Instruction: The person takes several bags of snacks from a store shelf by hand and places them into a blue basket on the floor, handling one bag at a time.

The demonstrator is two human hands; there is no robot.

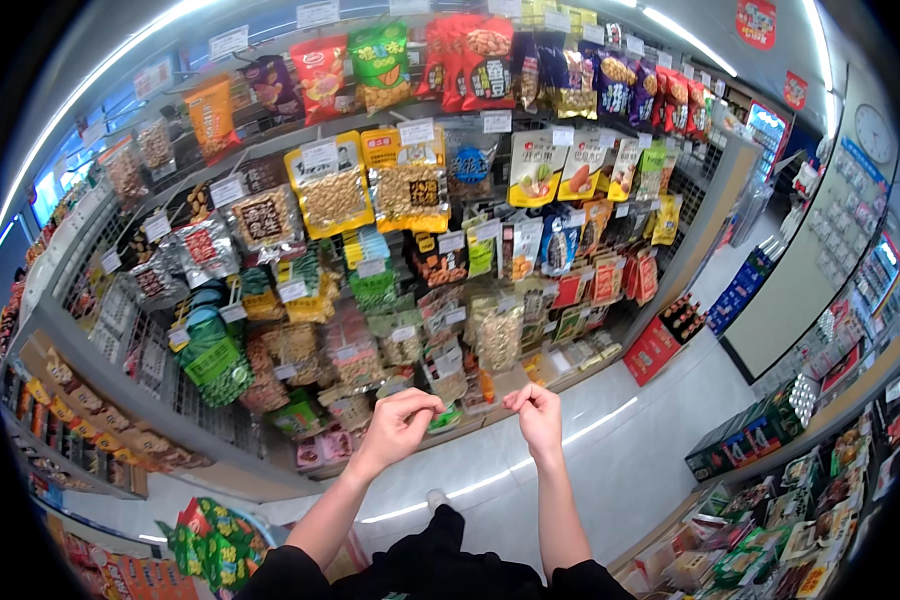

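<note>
My left hand [403, 424] is raised in front of me, its fingers curled in and no object visible in it. Level with it, a short gap to the right, my right hand [538, 421] is bent at the wrist with fingers drawn together; I see nothing held there either. Beyond both hands stands a wire-grid rack of hanging snack packets. Nearest behind them hang a clear bag of pale nuts [499, 335] and a clear packet of dark-edged snacks [445, 371]. Higher up are yellow peanut bags [330, 187] and a white pistachio bag [536, 169].
A red carton of bottles [654, 349] stands on the floor at the rack's right end. Green cartons [742, 439] and a low shelf of packets [765, 517] flank the aisle floor [607, 435] on the right. Green snack bags [221, 544] are piled at lower left.
</note>
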